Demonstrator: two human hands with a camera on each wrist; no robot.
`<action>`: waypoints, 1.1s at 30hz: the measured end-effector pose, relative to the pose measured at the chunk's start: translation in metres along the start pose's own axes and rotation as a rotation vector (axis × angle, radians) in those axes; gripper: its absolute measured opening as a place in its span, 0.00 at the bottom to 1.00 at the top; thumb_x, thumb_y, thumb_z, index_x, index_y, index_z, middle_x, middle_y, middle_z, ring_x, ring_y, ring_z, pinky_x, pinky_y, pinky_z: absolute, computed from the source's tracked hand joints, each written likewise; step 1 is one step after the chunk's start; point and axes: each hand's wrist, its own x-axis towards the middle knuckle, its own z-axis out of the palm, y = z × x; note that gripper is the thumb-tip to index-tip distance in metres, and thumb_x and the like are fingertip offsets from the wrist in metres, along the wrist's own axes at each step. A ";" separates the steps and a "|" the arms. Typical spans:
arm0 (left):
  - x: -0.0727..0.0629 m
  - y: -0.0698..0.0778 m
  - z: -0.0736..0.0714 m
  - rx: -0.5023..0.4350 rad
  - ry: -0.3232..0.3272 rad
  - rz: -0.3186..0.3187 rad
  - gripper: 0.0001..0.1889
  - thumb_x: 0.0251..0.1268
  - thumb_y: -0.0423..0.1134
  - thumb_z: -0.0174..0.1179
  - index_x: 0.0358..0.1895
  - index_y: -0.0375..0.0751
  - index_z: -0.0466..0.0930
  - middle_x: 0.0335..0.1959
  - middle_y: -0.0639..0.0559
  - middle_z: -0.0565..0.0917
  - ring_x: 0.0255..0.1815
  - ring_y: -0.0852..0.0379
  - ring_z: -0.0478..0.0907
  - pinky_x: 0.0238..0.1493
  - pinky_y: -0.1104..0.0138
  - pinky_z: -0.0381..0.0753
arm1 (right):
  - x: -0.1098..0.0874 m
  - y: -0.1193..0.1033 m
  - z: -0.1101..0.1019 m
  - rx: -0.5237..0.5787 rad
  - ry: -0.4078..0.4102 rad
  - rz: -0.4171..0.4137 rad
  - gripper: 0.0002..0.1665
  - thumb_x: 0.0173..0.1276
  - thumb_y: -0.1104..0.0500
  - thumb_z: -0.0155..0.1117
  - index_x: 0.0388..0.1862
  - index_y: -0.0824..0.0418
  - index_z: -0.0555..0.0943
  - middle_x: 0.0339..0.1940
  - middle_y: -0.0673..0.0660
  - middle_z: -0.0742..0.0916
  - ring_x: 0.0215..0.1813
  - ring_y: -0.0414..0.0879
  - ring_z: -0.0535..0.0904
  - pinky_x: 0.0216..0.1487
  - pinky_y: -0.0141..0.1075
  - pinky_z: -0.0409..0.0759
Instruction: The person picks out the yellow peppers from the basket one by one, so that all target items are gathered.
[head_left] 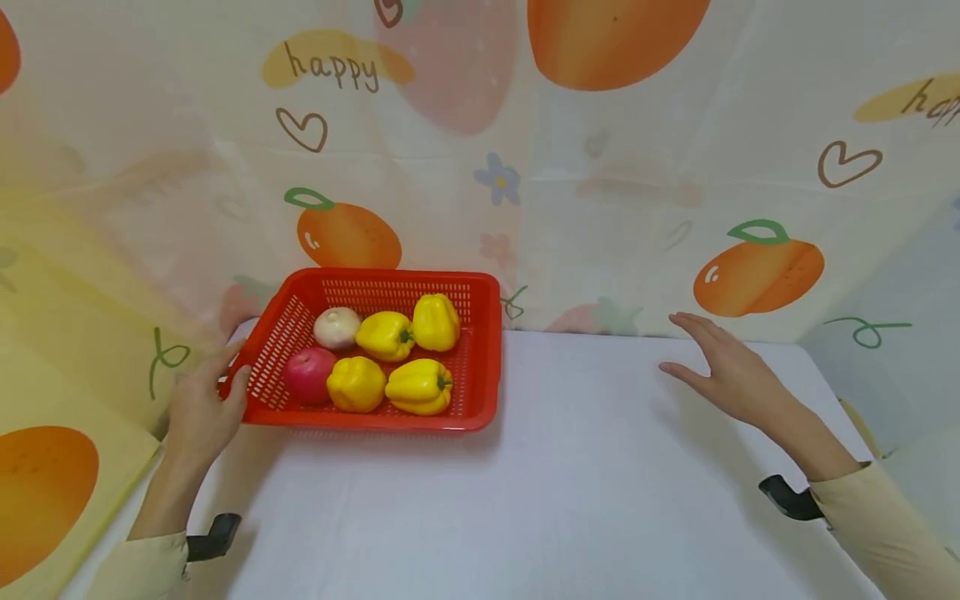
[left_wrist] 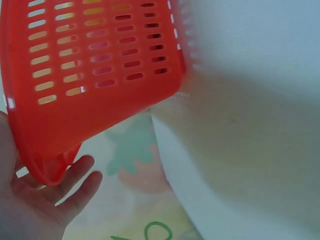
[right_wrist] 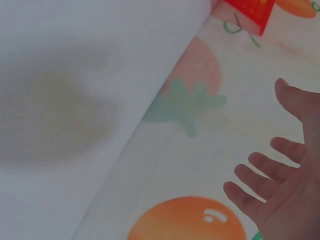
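Spreading behind the workspace and round its sides, a printed backdrop [head_left: 442, 183] shows oranges, hearts, flowers and the word "happy" twice, once cut off at the frame's edge. Before it stands one white table [head_left: 570, 475], smooth-surfaced. One red perforated plastic basket [head_left: 491, 358] sits at the table's back left, near the backdrop. Two hands are in view, in cream sleeves. The left hand [head_left: 201, 408] grips the basket's left end, its thumb and fingers about the rim. The right hand [head_left: 738, 379] is well apart, right of the basket above the table, empty, fingers extended and thumb spread wide. Six pieces of produce lie inside the basket: four yellow bell peppers [head_left: 418, 388]; one round pinkish-red piece [head_left: 309, 376], kind unclear, front left; and one whitish bulb [head_left: 337, 327], apparently garlic, behind that.
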 end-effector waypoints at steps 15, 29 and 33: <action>-0.011 0.000 0.013 -0.215 0.092 -0.368 0.26 0.67 0.27 0.56 0.68 0.44 0.72 0.55 0.40 0.80 0.31 0.83 0.72 0.32 0.87 0.72 | 0.019 -0.053 0.024 0.004 0.107 -0.221 0.40 0.65 0.50 0.69 0.71 0.65 0.67 0.69 0.65 0.71 0.68 0.63 0.68 0.61 0.59 0.71; -0.013 -0.003 0.019 -0.434 0.107 -0.623 0.19 0.72 0.36 0.55 0.64 0.41 0.76 0.38 0.66 0.79 0.39 0.68 0.75 0.39 0.85 0.74 | 0.040 -0.085 0.040 0.170 0.112 -0.226 0.40 0.67 0.48 0.68 0.73 0.60 0.65 0.73 0.59 0.69 0.72 0.57 0.64 0.66 0.55 0.68; -0.014 -0.004 0.019 -0.561 0.141 -0.664 0.19 0.71 0.34 0.57 0.63 0.40 0.77 0.34 0.63 0.80 0.36 0.65 0.76 0.35 0.83 0.76 | 0.046 -0.097 0.043 0.244 0.112 -0.217 0.41 0.67 0.48 0.68 0.74 0.58 0.64 0.72 0.57 0.70 0.72 0.55 0.64 0.68 0.54 0.66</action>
